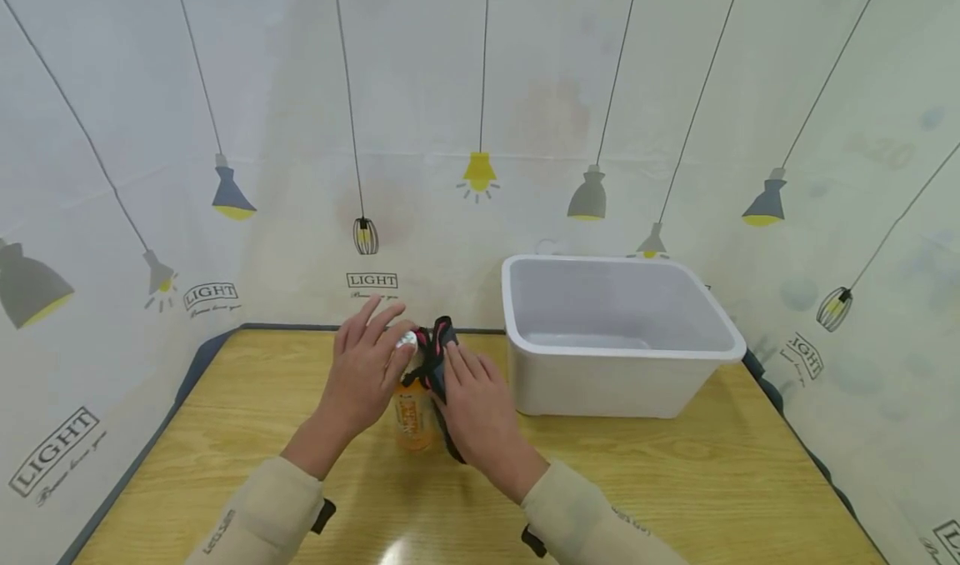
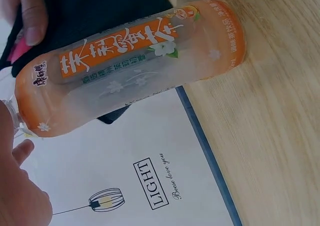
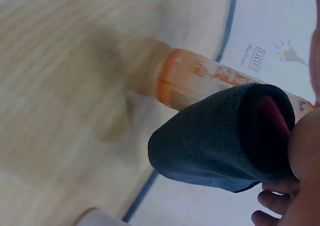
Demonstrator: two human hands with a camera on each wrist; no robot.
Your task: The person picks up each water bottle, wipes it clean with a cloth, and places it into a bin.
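Observation:
My left hand (image 1: 363,373) pinches the white-capped top of a plastic drink bottle (image 1: 412,419), thumb and fingers at its neck. The bottle is upright, base close over the table, with an orange label (image 2: 120,45) bearing flower prints. My right hand (image 1: 480,407) holds a dark fabric pouch (image 3: 210,136) against the bottle's right side. Pink lining (image 3: 272,121) shows inside the pouch's round mouth, which lies near my right palm. Black straps at the pouch's top cross near the bottle neck in the head view. The bottle is beside the pouch, outside it.
A white plastic bin (image 1: 600,382) stands to the right of my hands, near the back of the wooden table (image 1: 225,432). Behind and around the table hangs a pale cloth (image 1: 420,115) printed with lamps. A dark edge runs along the table's back and sides.

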